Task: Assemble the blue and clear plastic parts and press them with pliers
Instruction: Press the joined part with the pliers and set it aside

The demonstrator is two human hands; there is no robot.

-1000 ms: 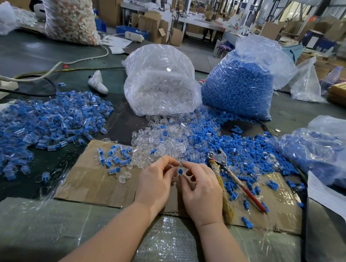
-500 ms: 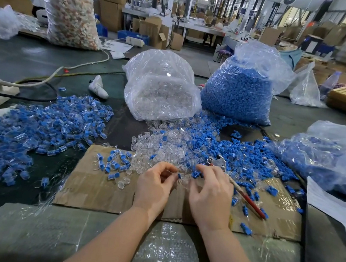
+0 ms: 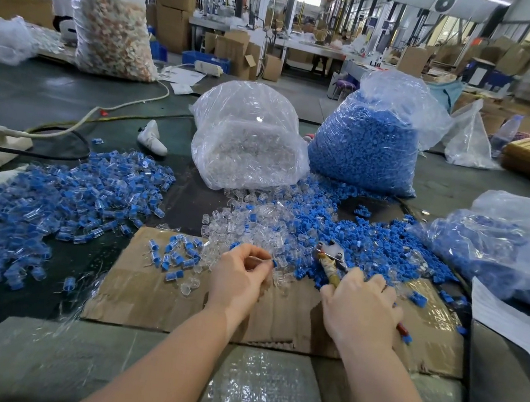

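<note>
My left hand (image 3: pixel 240 277) pinches a joined blue and clear part (image 3: pixel 271 262) between thumb and fingertips above the cardboard sheet (image 3: pixel 150 293). To its right, my right hand (image 3: pixel 360 309) lies over the handles of the pliers (image 3: pixel 329 255), fingers curled around them; the metal jaws stick out toward the far left of the hand. Loose clear parts (image 3: pixel 253 226) and loose blue parts (image 3: pixel 370 238) are heaped just beyond both hands. A few assembled pieces (image 3: pixel 178 257) lie on the cardboard to the left.
A large heap of assembled parts (image 3: pixel 64 201) covers the table at left. A bag of clear parts (image 3: pixel 248 141) and a bag of blue parts (image 3: pixel 365 146) stand behind the heaps. Another blue-filled bag (image 3: pixel 503 245) lies right. A dark tray (image 3: pixel 507 394) sits near right. A person stands far left.
My right hand left the part and moved right onto the pliers' handles. The left hand kept the joined part and stayed near the clear heap.
</note>
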